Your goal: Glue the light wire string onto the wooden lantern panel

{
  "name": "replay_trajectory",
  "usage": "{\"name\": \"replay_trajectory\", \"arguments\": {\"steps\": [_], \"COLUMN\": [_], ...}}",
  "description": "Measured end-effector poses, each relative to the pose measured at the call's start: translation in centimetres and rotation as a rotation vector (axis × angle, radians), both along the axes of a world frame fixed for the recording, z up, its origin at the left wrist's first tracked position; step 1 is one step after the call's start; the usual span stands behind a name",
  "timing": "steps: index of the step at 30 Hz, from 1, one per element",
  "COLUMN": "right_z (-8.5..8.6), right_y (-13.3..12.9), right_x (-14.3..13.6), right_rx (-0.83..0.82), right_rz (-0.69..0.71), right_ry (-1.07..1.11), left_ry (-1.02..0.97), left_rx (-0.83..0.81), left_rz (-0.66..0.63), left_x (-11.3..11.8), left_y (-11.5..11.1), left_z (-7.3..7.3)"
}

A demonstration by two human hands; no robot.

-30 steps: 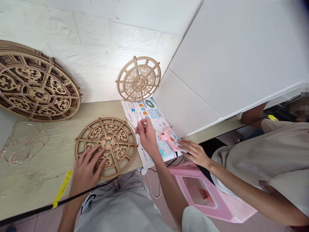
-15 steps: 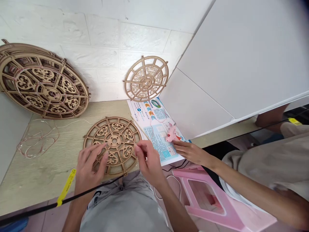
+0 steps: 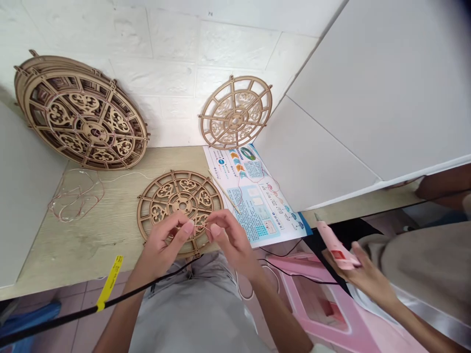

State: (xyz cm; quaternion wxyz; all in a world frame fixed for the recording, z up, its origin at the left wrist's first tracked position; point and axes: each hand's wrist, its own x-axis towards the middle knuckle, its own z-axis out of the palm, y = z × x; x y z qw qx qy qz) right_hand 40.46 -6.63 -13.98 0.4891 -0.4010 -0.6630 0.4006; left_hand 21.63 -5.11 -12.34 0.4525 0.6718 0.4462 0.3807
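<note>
A round wooden lattice wheel with cut-out scrollwork lies flat on the table in front of me. Over its near part, my left hand and my right hand face each other, thumbs and forefingers pinched. A short, thin pale wire stretches between the fingertips, one end in each hand. My fingers cover the wheel's near edge in places.
At right, a co-worker's hand holds a pink glue gun. Stacked wheels and a single wheel lean against the wall. Tangled wire, a printed sheet, a thin stick and a pink stool are nearby.
My hands have come closer together over the wheel, with the wire now between them. The co-worker's hand has lifted the pink glue gun off the printed sheet and moved it right.
</note>
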Motion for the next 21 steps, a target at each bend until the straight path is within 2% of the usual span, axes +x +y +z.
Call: {"name": "replay_trajectory", "arguments": {"steps": [3, 7, 13, 15, 17, 19, 21], "right_z": [0.5, 0.4, -0.1, -0.4, -1.0, -1.8, -2.5], "right_y": [0.4, 0.5, -0.1, -0.1, 0.1, 0.3, 0.6], "right_x": [0.1, -0.2, -0.3, -0.2, 0.0, 0.1, 0.2], "right_rx": [-0.230, -0.486, -0.544, -0.521, -0.469, -0.430, -0.409], "right_rz": [0.180, 0.212, 0.192, 0.141, 0.053, -0.004, -0.010], "right_ry": [0.122, 0.289, 0.141, 0.082, 0.004, -0.094, -0.181], "left_ry": [0.054, 0.103, 0.102, 0.083, 0.118, 0.232, 0.371], "left_rx": [0.024, 0.021, -0.068, -0.057, 0.026, 0.194, 0.381], "left_rz": [-0.036, -0.076, -0.068, 0.034, 0.218, 0.380, 0.457], "left_x": [-0.2, -0.7, -1.0, -0.9, -0.9, -1.3, -1.8], "left_y": [-0.2, -0.6, -1.6, -1.8, -1.9, -2.1, -2.3], "left_z": [-0.2, -1.0, -3.1, -3.9, -4.7, -5.7, -6.5]}}
